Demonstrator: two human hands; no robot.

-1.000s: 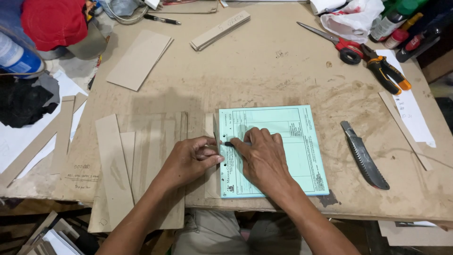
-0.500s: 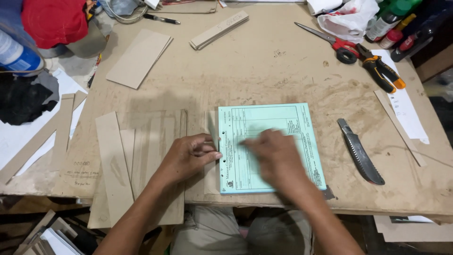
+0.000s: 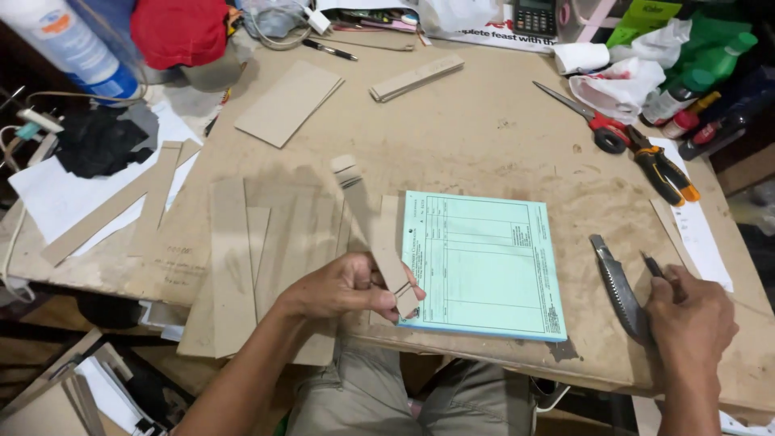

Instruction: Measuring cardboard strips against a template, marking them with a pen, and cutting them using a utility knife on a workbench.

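The left hand [image 3: 347,287] is closed around a long thin strip of cardboard [image 3: 373,230]. The fingers pinch the near end of the strip, and the far end sticks up and away, off the desk [image 3: 484,129]. The strip crosses just over the left edge of a pale green pad of paper forms [image 3: 483,262]. The pad lies flat near the front edge of the desk, between the two hands.

The right hand [image 3: 690,319] is at the right front corner of the desk. Its fingers are curled around a small dark thing [image 3: 652,265] that pokes out from the top of the fist; it is too small to tell what it is. Just beside this hand, on its left, lies a grey cutter knife [image 3: 615,287], flat on the desk, and the hand looks to touch its near end.

Under and left of the left hand lie more flat cardboard pieces [image 3: 242,250], side by side. Farther left, two long strips [image 3: 121,210] lean over white paper. Farther back are a cardboard sheet [image 3: 289,102] and a small stack of strips [image 3: 416,77]. On the right, far from the pad, lie scissors with red handles [image 3: 583,119] and pliers with orange and black handles [image 3: 663,169]
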